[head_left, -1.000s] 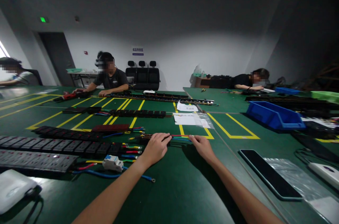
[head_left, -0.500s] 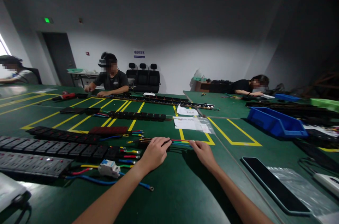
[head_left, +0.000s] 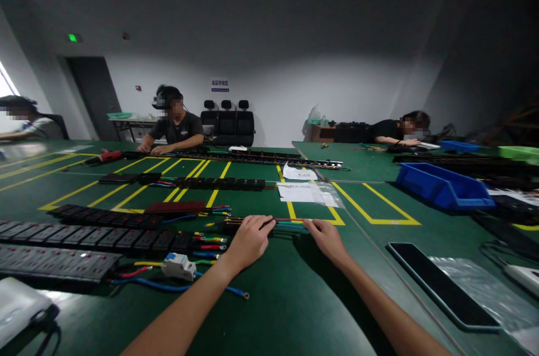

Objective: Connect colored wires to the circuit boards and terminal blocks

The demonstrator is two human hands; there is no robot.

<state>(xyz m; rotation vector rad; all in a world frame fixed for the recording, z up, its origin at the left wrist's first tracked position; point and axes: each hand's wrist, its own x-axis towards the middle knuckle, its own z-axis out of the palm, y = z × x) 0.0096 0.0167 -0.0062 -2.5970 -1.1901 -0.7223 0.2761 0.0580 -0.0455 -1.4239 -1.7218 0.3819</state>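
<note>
Wires (head_left: pixel 290 226), red and blue among them, run over the table (head_left: pixel 278 314) between the left hand (head_left: pixel 249 243), its fingers closed on them, and the right hand (head_left: pixel 326 238), pinching them farther along. Leftward lie a white breaker (head_left: pixel 178 266) and a black socket strip (head_left: pixel 105 237); beyond, a paper sheet (head_left: pixel 298 192); rightward, a phone (head_left: pixel 440 283) and a blue bin (head_left: pixel 442 190).

The table (head_left: pixel 278 316) has a green top marked with yellow lines (head_left: pixel 393 222). Socket strips (head_left: pixel 54 264) lie along its left side, near a white breaker (head_left: pixel 178 267) with coloured wires. White papers (head_left: pixel 297 194) lie mid-table. To the right, a blue bin (head_left: pixel 445 190) stands beyond a phone (head_left: pixel 442 287) and a clear plastic bag (head_left: pixel 475 286). A red-and-black tool (head_left: pixel 110 156) rests farther back, left.
</note>
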